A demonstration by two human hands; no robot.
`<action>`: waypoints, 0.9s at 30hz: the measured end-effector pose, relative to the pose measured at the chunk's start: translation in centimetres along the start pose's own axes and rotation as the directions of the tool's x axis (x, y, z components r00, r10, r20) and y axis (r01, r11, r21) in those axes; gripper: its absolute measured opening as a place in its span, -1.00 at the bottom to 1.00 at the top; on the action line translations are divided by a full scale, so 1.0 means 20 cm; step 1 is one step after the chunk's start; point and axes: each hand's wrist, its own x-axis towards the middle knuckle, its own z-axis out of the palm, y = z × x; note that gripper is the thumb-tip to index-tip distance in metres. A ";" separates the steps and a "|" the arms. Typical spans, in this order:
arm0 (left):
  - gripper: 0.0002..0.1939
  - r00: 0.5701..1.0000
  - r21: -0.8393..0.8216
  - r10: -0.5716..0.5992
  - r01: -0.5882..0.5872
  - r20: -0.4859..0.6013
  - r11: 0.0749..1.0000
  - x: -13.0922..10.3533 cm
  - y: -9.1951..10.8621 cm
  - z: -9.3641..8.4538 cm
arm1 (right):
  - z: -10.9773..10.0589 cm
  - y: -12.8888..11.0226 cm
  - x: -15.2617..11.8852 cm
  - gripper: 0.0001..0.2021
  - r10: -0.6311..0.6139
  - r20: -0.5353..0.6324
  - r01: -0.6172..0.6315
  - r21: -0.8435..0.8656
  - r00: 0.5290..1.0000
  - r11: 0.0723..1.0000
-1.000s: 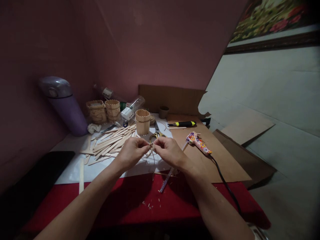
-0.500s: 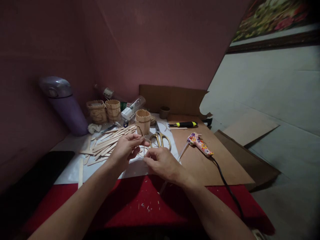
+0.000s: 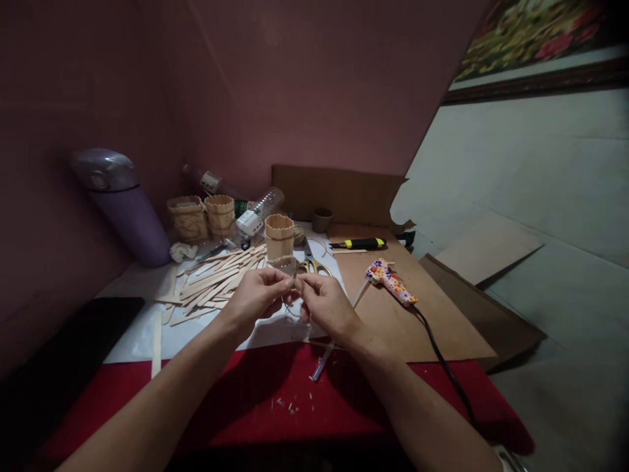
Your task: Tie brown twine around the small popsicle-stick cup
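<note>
My left hand [image 3: 260,294] and my right hand [image 3: 325,303] meet over the white paper, fingertips pinched together on a thin brown twine [image 3: 294,278]. A loop of the twine rises above the fingers and loose strands hang below them. Just behind stands a small cup of wooden sticks [image 3: 280,237]. Gold-handled scissors [image 3: 322,267] lie behind my right hand, partly hidden by it. Left of my left hand spreads a pile of flat wooden sticks [image 3: 209,286].
A floral glue gun [image 3: 392,283] with a black cord lies on brown cardboard [image 3: 417,328], near a black-and-yellow cutter [image 3: 366,243]. Behind are two stick cups [image 3: 219,216], a plastic bottle [image 3: 260,211], a small pot [image 3: 322,220] and a purple flask [image 3: 130,216].
My hands have come together at the twine, my left moving right and my right rising slightly. A clear glue stick near the table's front edge now shows more plainly.
</note>
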 end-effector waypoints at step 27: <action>-0.83 0.924 0.511 0.380 -0.346 0.042 0.787 0.02 -0.03 -0.03 | -0.09 -0.02 0.02 -0.74 0.200 0.321 -0.286 0.248 0.926 0.926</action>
